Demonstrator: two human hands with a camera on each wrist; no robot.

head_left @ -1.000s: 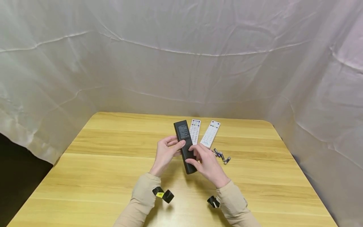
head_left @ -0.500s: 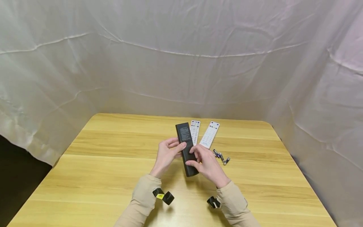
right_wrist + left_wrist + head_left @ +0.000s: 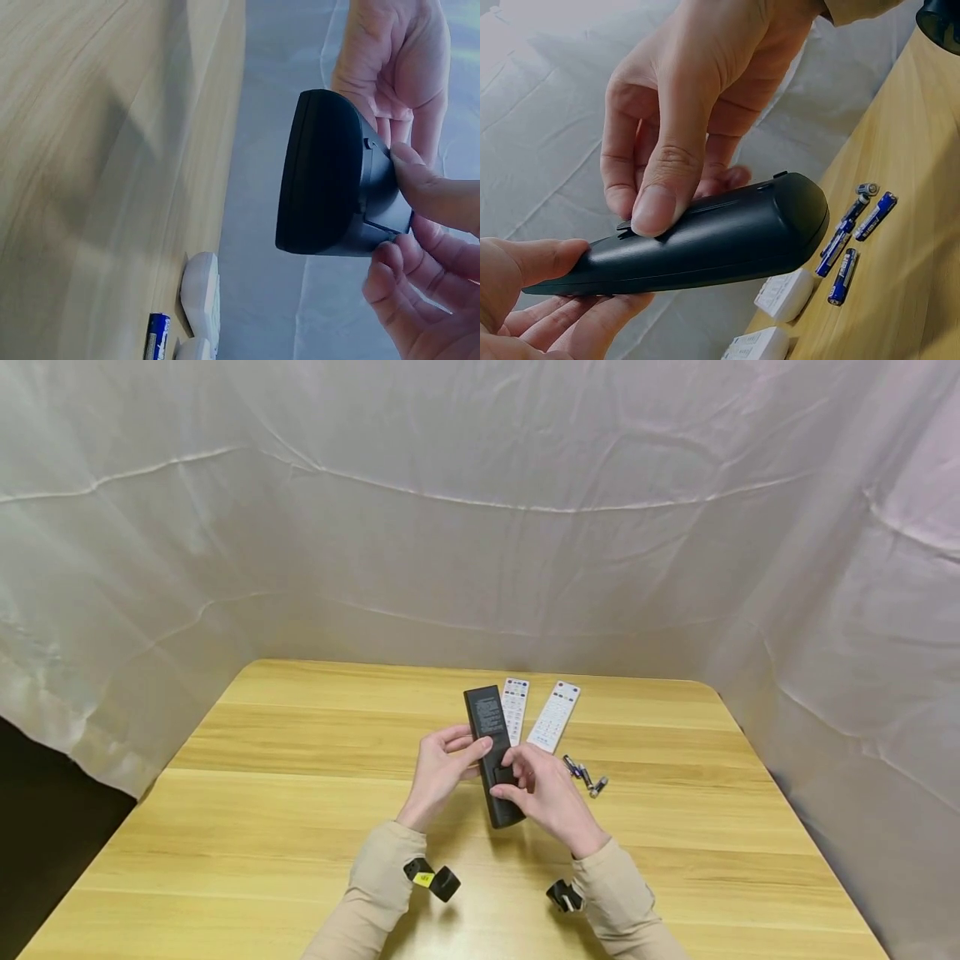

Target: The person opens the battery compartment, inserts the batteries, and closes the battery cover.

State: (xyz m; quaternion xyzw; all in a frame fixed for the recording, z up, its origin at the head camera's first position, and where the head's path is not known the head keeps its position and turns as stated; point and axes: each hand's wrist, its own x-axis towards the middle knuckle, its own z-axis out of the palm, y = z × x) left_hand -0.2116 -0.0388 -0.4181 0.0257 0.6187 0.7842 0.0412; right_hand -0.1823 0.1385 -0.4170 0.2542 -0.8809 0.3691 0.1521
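Observation:
A black remote control (image 3: 487,710) is held back side up over the table, its label at the far end. My left hand (image 3: 442,768) grips it midway along, thumb on the back and fingers beneath. My right hand (image 3: 551,793) pinches the battery cover (image 3: 384,191) on the near half between thumb and fingers. One edge of the cover stands up from the body in the left wrist view, by the right thumb (image 3: 656,210). In the right wrist view, a gap shows along the cover's side. The battery compartment is mostly hidden.
Two white remote controls, one left (image 3: 515,706) and one right (image 3: 555,717), lie buttons up beyond the hands. Several blue and silver batteries (image 3: 587,774) lie to the right of the right hand. A pale curtain (image 3: 480,568) surrounds the wooden table (image 3: 262,827).
The black remote control has shifted slightly toward me. The battery cover has moved under my right fingers, and a dark step now shows there. My left hand keeps its grip.

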